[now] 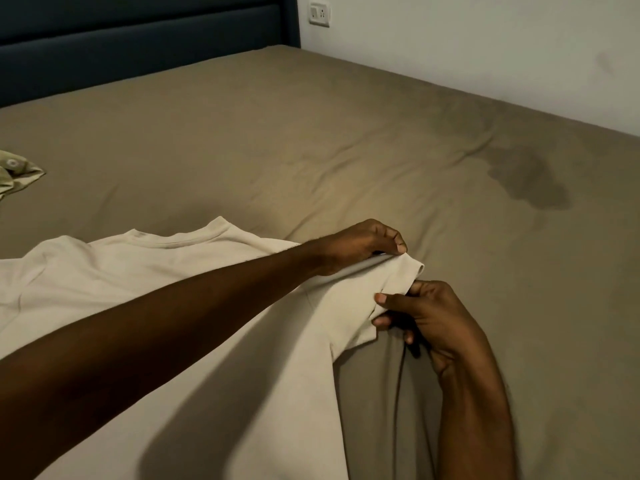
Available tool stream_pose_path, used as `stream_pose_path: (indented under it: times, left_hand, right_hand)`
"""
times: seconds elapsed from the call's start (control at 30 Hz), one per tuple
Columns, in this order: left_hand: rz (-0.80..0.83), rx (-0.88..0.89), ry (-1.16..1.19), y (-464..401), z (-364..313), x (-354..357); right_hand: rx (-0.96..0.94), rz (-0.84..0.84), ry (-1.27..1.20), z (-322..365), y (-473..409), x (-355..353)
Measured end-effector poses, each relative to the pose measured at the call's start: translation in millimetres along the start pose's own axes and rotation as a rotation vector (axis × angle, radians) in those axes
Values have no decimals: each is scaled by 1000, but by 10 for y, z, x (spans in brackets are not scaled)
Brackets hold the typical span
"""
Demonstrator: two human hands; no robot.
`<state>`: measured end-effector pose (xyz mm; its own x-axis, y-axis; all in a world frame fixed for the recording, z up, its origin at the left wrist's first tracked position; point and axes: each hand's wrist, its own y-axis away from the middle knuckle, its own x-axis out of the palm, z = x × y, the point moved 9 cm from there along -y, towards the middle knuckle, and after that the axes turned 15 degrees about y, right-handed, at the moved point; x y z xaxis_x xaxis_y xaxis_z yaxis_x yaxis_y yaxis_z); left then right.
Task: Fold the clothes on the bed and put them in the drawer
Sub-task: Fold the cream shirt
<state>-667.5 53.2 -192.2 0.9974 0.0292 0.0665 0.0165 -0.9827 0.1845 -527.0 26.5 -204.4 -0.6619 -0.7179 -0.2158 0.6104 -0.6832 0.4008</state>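
Observation:
A cream T-shirt [145, 268] lies spread on the bed [311, 133], collar toward the headboard. Its right sleeve [363, 303] points to the right. My left hand [367, 242] reaches across the shirt and pinches the sleeve's top edge near the cuff. My right hand [419, 317] pinches the sleeve's lower edge at the cuff, thumb on top of the cloth. The sleeve is lifted slightly off the sheet between both hands. My left forearm hides part of the shirt's body.
An olive-green garment [15, 173] lies crumpled at the left edge of the bed. A dark stain [530, 180] marks the tan sheet on the right. A dark blue headboard [138, 39] and a white wall with a socket [319, 14] stand behind.

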Motion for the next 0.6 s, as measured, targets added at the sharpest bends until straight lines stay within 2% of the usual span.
stream_pose_path:
  times: [0.07,0.2,0.33,0.5,0.6]
  left_hand:
    - [-30,62,-87,-23,-8,-6]
    - [-92,254,-622,21,-69,45]
    - [-178,404,-804,124,-89,118]
    - [-288,629,-977,295,-97,238]
    - [-360,655,-1047,312,-110,253]
  right_hand:
    - [43,53,-84,-28,0,47]
    - [29,98,-89,-32,2,115]
    - [34,80,-59,-11,27,71]
    - [119,-193,428,-164,31,-237]
    - [147,-411,744,7,185,-352]
